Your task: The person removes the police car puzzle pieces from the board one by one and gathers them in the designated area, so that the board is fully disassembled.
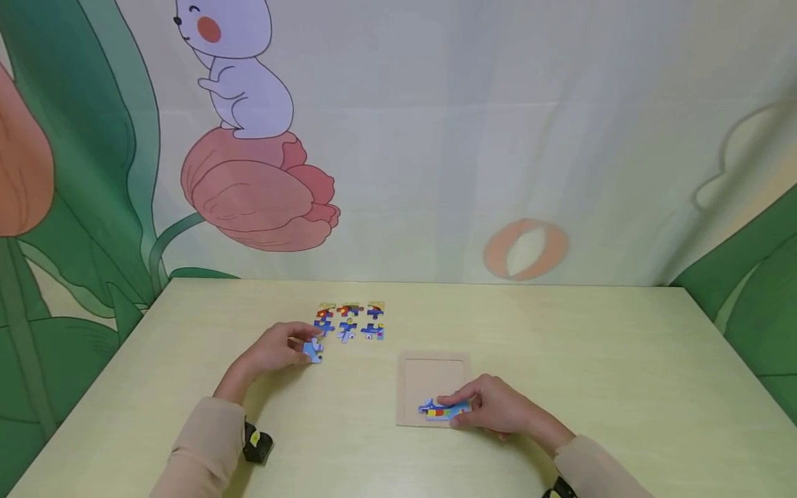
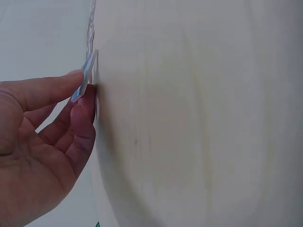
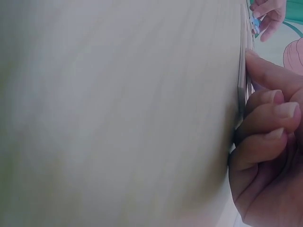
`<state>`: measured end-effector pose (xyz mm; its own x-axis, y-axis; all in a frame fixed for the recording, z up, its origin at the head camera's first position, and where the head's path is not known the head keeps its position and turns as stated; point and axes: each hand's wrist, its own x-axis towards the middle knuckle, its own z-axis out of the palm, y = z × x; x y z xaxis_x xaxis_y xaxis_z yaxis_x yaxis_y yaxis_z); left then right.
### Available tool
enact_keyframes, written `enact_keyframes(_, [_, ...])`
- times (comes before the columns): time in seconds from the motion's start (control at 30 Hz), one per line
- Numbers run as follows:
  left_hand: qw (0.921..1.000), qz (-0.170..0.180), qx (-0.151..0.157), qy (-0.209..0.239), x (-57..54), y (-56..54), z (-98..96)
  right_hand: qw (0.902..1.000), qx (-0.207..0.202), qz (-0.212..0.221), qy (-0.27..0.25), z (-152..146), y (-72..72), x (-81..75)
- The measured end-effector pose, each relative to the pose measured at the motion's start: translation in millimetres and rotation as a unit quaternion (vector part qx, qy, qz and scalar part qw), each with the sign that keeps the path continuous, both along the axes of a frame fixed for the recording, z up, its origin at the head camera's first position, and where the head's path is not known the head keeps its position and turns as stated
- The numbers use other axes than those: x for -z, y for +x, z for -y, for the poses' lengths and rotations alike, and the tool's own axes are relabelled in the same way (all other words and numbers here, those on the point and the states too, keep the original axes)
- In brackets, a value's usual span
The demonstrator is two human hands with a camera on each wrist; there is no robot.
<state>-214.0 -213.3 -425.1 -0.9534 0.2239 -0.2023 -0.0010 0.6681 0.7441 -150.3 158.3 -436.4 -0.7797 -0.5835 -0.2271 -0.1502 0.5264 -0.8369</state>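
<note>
My left hand pinches a light blue puzzle piece between thumb and fingers, beside the loose pieces. In the left wrist view the piece is tilted, edge-on, near the table top. My right hand is at the lower right corner of a square wooden puzzle tray, its thumb and index finger around a puzzle piece. To its left, joined puzzle pieces with coloured blocks lie along the tray's lower edge. The right wrist view shows the other fingers curled; the hand partly covers the pieces.
Several loose puzzle pieces lie in two rows beyond the left hand, up and left of the tray. The pale wooden table ends at a printed curtain behind it.
</note>
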Motion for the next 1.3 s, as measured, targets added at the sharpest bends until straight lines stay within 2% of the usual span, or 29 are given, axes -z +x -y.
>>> enact_keyframes(0.13, [0.9998, -0.011, -0.009, -0.015, -1.0, -0.5, -0.1, 1.0, -0.003, -0.002, -0.006, 0.5, 0.5, -0.9])
enact_keyframes(0.5, [0.9963, -0.05, 0.002, -0.07, -4.7, 2.4, -4.7, 0.9999, 0.006, 0.011, -0.008, 0.4, 1.2, -1.6])
enact_keyframes(0.73, [0.9896, -0.07, 0.016, -0.124, -9.2, 5.8, -13.7, 0.9999, 0.012, 0.006, -0.005, -2.0, 1.0, -3.2])
enact_keyframes(0.9, [0.9856, -0.064, 0.011, -0.156, -10.0, 5.1, -19.3, 0.9999, 0.011, 0.006, -0.006, -2.6, 1.1, -2.4])
enact_keyframes(1.13, [0.9844, -0.058, 0.008, -0.166, -8.4, 3.5, -18.8, 0.9999, 0.011, 0.005, -0.008, -2.0, 1.9, -2.0])
enact_keyframes(1.3, [0.9851, -0.065, 0.0, -0.159, -8.1, 7.6, -15.6, 0.9999, 0.012, 0.008, -0.006, -0.8, 1.5, -1.1])
